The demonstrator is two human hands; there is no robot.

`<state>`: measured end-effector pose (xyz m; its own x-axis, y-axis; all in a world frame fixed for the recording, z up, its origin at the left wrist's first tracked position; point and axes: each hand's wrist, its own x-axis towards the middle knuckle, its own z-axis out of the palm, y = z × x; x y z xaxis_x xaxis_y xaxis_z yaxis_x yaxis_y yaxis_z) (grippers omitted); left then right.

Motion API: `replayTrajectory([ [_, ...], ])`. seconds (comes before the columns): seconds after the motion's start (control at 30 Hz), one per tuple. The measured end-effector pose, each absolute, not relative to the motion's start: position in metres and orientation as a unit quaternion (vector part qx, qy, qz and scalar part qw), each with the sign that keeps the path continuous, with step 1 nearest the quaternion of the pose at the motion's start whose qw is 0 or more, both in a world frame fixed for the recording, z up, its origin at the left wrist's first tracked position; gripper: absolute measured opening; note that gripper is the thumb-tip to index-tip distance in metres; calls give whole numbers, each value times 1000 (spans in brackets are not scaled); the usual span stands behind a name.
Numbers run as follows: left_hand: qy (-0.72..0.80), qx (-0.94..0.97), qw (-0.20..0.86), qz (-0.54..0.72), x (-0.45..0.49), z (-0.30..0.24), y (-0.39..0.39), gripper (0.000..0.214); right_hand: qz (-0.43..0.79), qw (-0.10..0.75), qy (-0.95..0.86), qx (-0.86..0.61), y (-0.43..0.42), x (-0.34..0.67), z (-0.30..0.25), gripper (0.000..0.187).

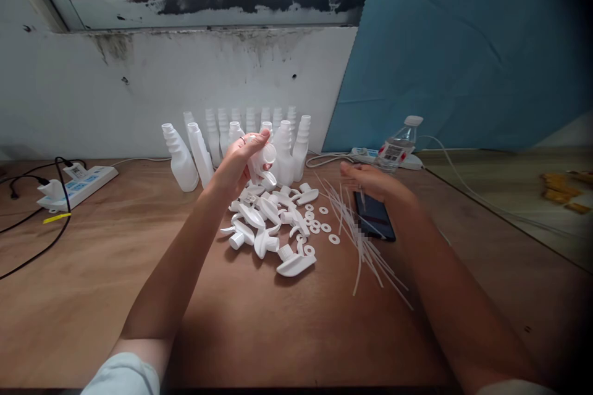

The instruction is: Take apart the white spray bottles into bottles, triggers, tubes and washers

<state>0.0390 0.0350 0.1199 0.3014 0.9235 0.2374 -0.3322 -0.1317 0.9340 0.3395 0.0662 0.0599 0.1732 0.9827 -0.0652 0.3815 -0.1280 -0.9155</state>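
My left hand (244, 157) is closed round a white trigger sprayer head (269, 154), its round collar facing right. It is raised in front of the white bottles and above a heap of similar sprayer heads (252, 216). My right hand (373, 182) is over the black phone (377, 219), fingers drawn together on a thin plastic tube, whose pale length shows below them. Beside and below that hand lies a loose bundle of thin white tubes (365, 247). Several white ring washers (325, 228) are scattered between the heap and the tubes.
White spray bottles (181, 160) without tops stand in rows near the wall. A clear drink bottle (398, 145) with a white cap is at the back right, by a power strip (410, 162). Another power strip (86, 188) with black cables lies on the left.
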Motion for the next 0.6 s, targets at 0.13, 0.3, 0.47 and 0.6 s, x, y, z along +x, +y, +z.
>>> replayTrajectory([
  [0.13,270,509,639,510,46,114,35,23,327,452,-530,-639,47,324,91,57],
  [0.3,290,489,666,484,53,108,35,20,379,466,-661,-450,-6,281,130,62],
  [0.47,270,502,663,486,57,105,34,25,363,519,-707,-314,-35,249,135,20],
  [0.6,275,521,632,504,60,106,30,24,305,527,-717,-339,-40,243,129,7],
])
